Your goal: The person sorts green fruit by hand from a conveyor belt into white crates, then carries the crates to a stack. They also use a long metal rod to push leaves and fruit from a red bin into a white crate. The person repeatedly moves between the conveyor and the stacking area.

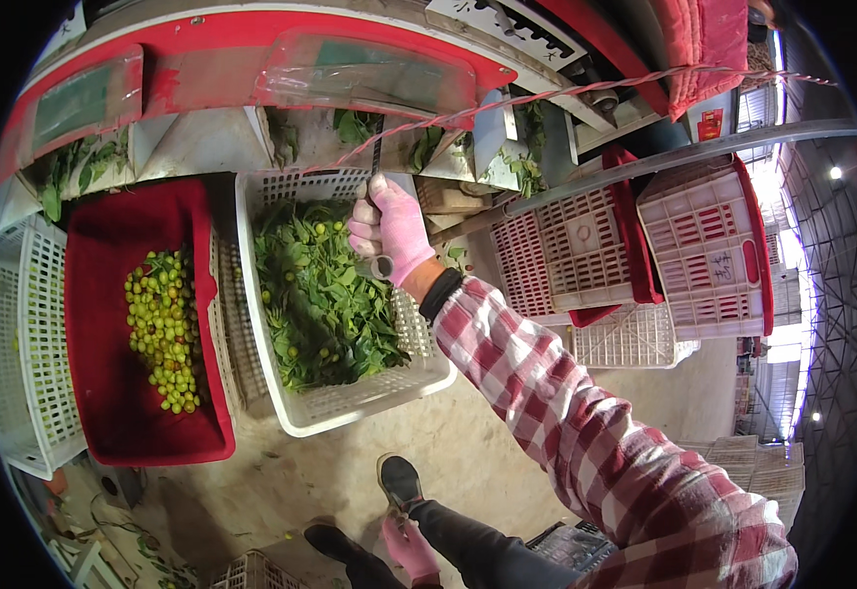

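My right hand (pixel 391 228), in a pink glove, is closed on a thin dark ribbed rod (pixel 377 151) above a white plastic crate (pixel 354 412). A round metal end (pixel 382 266) shows just below the fist. The crate holds leafy green cuttings (pixel 325 294) with some small green fruits among them. My left hand (pixel 407 548), also gloved in pink, is low near my legs, its fingers curled; whether it holds anything is unclear. Left of the white crate is a crate with a red lining (pixel 126 434), holding a heap of green-yellow and brownish fruits (pixel 167 331).
A red-edged machine (pixel 207 66) with metal chutes (pixel 203 143) spans the top, leaves caught in them. A twisted pink cord (pixel 546 96) and metal bar (pixel 693 151) cross at right. Stacked crates (pixel 583 250) stand right; another white crate (pixel 49 331) is far left.
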{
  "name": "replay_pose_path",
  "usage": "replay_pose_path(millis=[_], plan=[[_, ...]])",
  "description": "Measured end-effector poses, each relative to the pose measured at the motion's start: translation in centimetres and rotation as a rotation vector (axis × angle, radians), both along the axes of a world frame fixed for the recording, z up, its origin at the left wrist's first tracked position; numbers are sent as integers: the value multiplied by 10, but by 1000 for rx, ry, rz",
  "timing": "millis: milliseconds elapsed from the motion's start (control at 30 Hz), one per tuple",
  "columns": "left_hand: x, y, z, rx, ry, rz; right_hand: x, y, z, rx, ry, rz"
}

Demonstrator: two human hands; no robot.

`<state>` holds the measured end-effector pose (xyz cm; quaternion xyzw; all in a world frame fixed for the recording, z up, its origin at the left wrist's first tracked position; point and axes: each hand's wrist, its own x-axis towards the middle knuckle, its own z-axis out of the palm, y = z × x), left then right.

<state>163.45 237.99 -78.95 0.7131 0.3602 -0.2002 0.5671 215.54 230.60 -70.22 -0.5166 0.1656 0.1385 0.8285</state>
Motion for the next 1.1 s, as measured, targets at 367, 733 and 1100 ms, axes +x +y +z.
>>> replay_pose_path(millis=[367, 733, 1100], plan=[[16, 0, 8, 11, 53, -13, -189, -68, 3, -349, 208, 134], [4, -18, -16, -42, -136, 150, -14, -56, 8, -316, 39, 178], [-11, -23, -23, -49, -146, 237, -225, -159, 16, -811, 160, 260]])
